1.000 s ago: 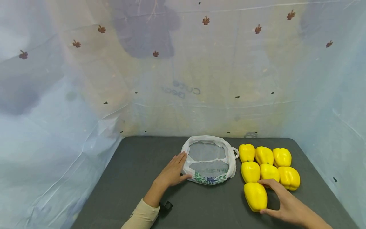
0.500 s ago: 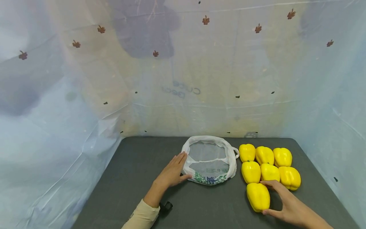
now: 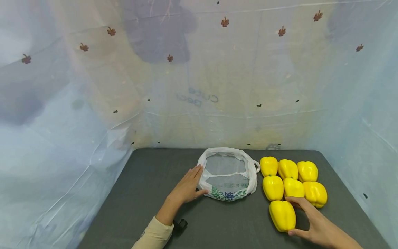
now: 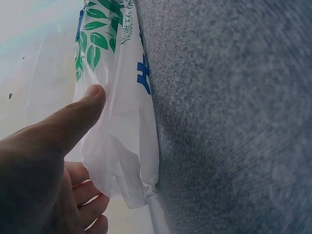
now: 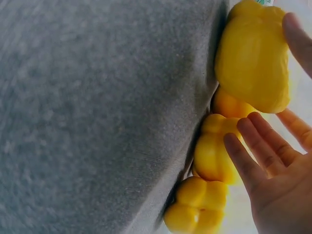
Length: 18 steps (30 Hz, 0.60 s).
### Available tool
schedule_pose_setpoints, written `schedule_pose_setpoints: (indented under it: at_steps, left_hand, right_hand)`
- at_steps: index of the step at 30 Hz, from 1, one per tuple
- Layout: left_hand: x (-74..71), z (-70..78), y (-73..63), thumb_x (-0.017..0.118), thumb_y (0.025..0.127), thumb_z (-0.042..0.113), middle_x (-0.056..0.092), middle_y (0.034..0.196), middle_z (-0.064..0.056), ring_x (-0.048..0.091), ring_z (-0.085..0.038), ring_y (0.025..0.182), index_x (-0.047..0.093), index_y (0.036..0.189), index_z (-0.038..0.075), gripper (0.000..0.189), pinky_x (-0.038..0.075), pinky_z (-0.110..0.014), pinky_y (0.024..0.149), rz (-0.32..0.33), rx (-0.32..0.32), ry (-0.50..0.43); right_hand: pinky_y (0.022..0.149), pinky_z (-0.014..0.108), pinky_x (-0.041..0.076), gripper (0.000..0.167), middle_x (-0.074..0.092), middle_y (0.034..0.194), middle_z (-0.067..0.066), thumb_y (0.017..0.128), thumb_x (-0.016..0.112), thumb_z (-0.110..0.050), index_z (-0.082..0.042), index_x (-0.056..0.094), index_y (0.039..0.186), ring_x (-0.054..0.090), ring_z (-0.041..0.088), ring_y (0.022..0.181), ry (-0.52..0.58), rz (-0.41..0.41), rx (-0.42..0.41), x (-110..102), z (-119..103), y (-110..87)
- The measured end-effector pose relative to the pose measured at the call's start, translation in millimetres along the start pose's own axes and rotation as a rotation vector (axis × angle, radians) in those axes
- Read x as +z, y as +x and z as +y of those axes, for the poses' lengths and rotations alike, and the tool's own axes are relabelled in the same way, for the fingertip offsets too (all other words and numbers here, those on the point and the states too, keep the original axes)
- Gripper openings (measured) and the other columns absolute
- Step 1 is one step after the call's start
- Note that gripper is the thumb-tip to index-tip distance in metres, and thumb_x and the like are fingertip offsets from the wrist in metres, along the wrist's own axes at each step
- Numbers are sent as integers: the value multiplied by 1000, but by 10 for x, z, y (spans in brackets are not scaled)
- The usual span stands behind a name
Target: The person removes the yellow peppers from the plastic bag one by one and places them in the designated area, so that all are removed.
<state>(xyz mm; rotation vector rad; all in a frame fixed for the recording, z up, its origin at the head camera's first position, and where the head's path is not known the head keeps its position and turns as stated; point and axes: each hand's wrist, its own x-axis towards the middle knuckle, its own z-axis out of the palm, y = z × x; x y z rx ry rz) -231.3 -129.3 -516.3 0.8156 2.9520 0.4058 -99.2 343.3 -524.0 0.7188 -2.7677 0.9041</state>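
Observation:
A white plastic bag (image 3: 253, 180) with green leaf print sits on the dark table, its mouth spread wide. My left hand (image 3: 186, 186) rests against the bag's left side, fingers extended; in the left wrist view its thumb (image 4: 92, 97) lies on the printed plastic. Towards the near right, my right hand (image 3: 314, 221) holds a yellow bell pepper (image 3: 282, 216) between thumb and index finger. In the right wrist view, the other fingers (image 5: 243, 161) stretch out beside the neighbouring peppers (image 5: 214, 151).
Several more yellow bell peppers (image 3: 273, 187) stand in two rows right of the bag, just beyond the held one. A bag handle loop (image 3: 257, 166) sticks out towards them. A pale patterned sheet (image 3: 199, 76) hangs behind the table (image 3: 149, 173) and along its sides.
My right hand and the pepper it holds have shifted slightly right and towards me. The left hand and bag stay where they were.

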Motion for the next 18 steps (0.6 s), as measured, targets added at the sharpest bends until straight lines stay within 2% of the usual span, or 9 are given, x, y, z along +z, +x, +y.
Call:
schedule_pose_setpoints:
  at_steps: [5, 10, 13, 16, 18]
  left_hand:
    - [3, -5, -8, 71, 101, 54, 18, 179, -15, 18, -32, 165, 21, 171, 1, 101, 18, -48, 135, 2, 1, 6]
    - [-11, -16, -33, 70, 101, 55, 17, 179, -13, 17, -30, 166, 19, 171, 2, 102, 17, -47, 135, 5, 4, 23]
    - [-33, -15, -54, 71, 101, 55, 18, 179, -14, 18, -30, 165, 20, 171, 3, 101, 18, -47, 135, 13, 10, 34]
    - [-69, -11, -80, 70, 102, 55, 18, 179, -15, 19, -32, 165, 21, 171, 2, 100, 17, -48, 135, 22, 13, 46]
    - [-92, -16, -99, 70, 102, 55, 19, 179, -15, 19, -33, 165, 21, 171, 3, 99, 17, -49, 135, 30, 14, 55]
  right_hand:
    - [87, 24, 61, 88, 63, 134, 7, 72, 102, -36, -7, 57, 143, 61, 1, 113, -29, 59, -51, -44, -36, 15]
    - [83, 28, 62, 79, 65, 129, -1, 75, 100, -35, -13, 61, 139, 64, 9, 109, -109, 109, -30, -112, -87, 50]
    - [85, 16, 55, 75, 66, 129, -2, 75, 100, -31, -15, 63, 138, 60, 3, 111, -158, 158, -22, -147, -91, 79]
    - [90, 4, 43, 72, 66, 130, 0, 75, 100, -27, -16, 65, 137, 52, -4, 116, -190, 206, -19, -175, -76, 115]
    - [93, 1, 36, 71, 66, 130, 2, 75, 100, -26, -15, 66, 137, 50, -2, 118, -202, 226, -13, -190, -59, 136]
